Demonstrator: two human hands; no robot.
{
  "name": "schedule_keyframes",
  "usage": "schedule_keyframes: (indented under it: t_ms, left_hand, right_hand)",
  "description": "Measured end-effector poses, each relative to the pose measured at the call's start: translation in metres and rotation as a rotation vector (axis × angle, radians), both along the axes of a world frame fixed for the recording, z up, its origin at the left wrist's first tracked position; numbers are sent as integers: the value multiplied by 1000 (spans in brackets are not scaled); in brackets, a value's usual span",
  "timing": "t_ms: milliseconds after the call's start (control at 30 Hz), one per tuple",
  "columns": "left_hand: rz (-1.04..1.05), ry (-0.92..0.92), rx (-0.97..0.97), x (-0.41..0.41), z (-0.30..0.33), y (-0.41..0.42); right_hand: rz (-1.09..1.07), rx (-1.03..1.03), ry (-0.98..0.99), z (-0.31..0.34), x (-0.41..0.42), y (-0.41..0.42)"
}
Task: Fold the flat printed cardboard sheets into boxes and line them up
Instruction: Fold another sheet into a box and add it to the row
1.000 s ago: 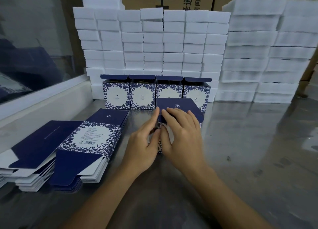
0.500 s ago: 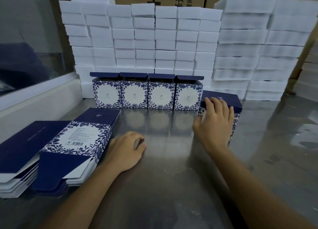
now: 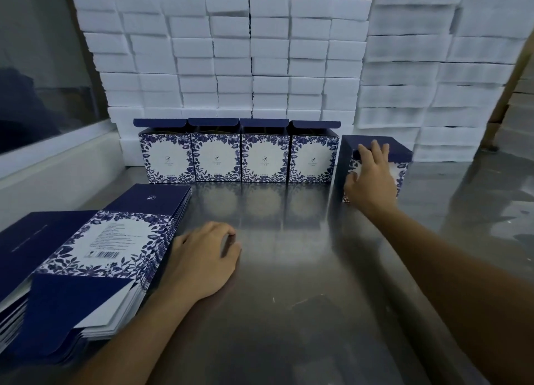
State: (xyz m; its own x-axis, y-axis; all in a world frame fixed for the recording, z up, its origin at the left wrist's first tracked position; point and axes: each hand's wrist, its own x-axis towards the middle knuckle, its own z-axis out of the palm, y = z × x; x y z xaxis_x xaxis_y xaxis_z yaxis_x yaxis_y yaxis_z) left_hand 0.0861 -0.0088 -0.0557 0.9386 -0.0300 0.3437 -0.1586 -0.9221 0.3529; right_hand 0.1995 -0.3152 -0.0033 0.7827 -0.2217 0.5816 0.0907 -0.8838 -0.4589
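Shiny steel worktop (image 3: 289,312), white foam blocks (image 3: 260,66) stacked along the far wall. Right hand (image 3: 371,179) gripping the fifth box (image 3: 401,168), far right, just beside the row of four boxes (image 3: 237,157). Left hand (image 3: 202,260) loosely curled, holding nothing, beside the flat sheets (image 3: 95,246) near left.

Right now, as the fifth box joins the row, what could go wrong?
1. The fifth box stands apart from the row of four boxes, nearer the camera; the right hand could leave it misaligned.
2. The left hand rests beside the stack of flat sheets; a nudge could shift them.
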Motion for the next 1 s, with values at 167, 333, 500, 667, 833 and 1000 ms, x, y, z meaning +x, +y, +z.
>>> schedule_keyframes:
  t_ms: [167, 333, 500, 667, 833, 1000]
  left_hand:
    - [2, 1, 3, 1, -1, 1]
    - [1, -1, 2, 1, -2, 1]
    - [8, 6, 0, 2, -2, 3]
    - [11, 10, 5, 2, -1, 1]
    - [8, 21, 13, 0, 2, 0]
    - [8, 14, 46, -6, 8, -4]
  right_hand:
    - [41, -7, 70, 1, 29, -1]
    - [89, 47, 243, -16, 45, 6]
    - [65, -155, 456, -42, 47, 11]
    - [53, -221, 404, -41, 43, 11]
    - [79, -234, 392, -44, 20, 22]
    - [156, -222, 377, -46, -15, 35]
